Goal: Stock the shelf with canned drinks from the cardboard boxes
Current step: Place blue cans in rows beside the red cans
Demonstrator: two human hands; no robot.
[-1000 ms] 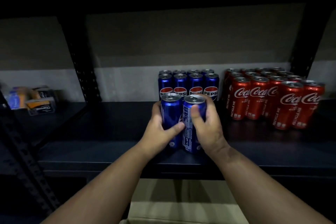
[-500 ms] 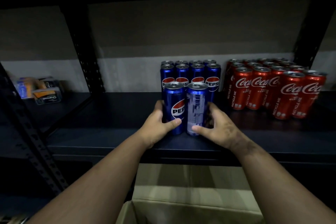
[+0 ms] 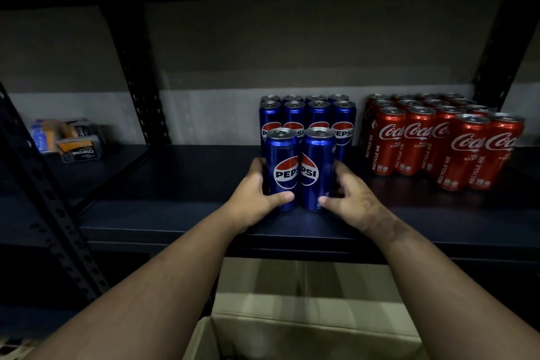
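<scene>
Two tall blue Pepsi cans stand upright side by side on the dark shelf point(image 3: 175, 184), in front of a block of several more Pepsi cans point(image 3: 318, 114). My left hand point(image 3: 257, 199) wraps the base of the left can point(image 3: 282, 166), thumb across its front. My right hand point(image 3: 350, 202) grips the base of the right can point(image 3: 318, 166) from the right, thumb at its lower front. Both logos face me. An open cardboard box point(image 3: 306, 330) sits below the shelf edge, between my forearms.
A block of several red Coca-Cola cans point(image 3: 438, 140) stands to the right of the Pepsi group. Black perforated uprights point(image 3: 137, 90) frame the bay. Small packaged goods point(image 3: 70, 140) lie on the neighbouring shelf at far left. Bare shelf surface lies left of the Pepsi cans.
Both cans were set down on the shelf and turned so their Pepsi logos face forward. My hands slid down to the cans' bases.
</scene>
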